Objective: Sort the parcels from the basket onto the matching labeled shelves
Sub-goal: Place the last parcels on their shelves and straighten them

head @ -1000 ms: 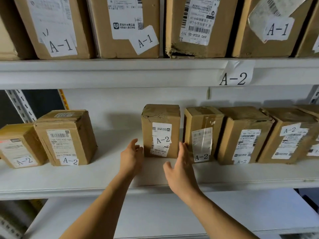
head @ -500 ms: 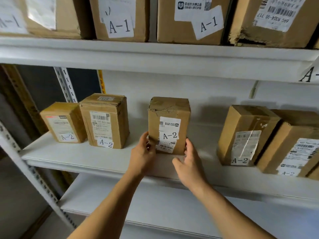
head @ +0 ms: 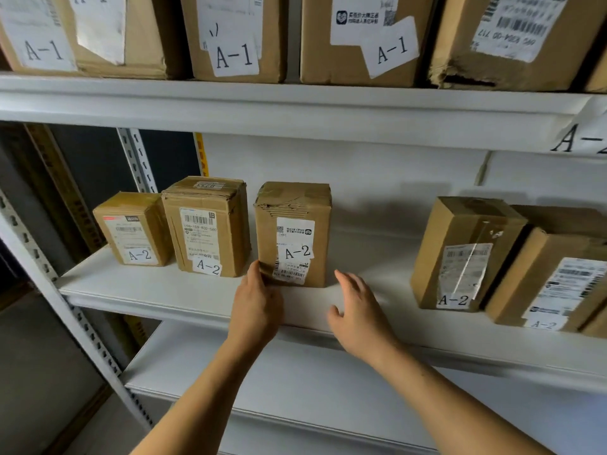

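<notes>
White A-2 shelf (head: 184, 290) carrying labeled cardboard parcels; left hand (head: 256, 307) touches the upright A-2 parcel (head: 293, 234), right hand (head: 358, 310) open, holding nothing.

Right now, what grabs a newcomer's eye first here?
The two hands at centre: the left hand touches the lower left corner of an upright A-2 parcel on the middle shelf, while the right hand hovers open just off its right side. Above, a row of A-1 boxes fills the top shelf.
</notes>
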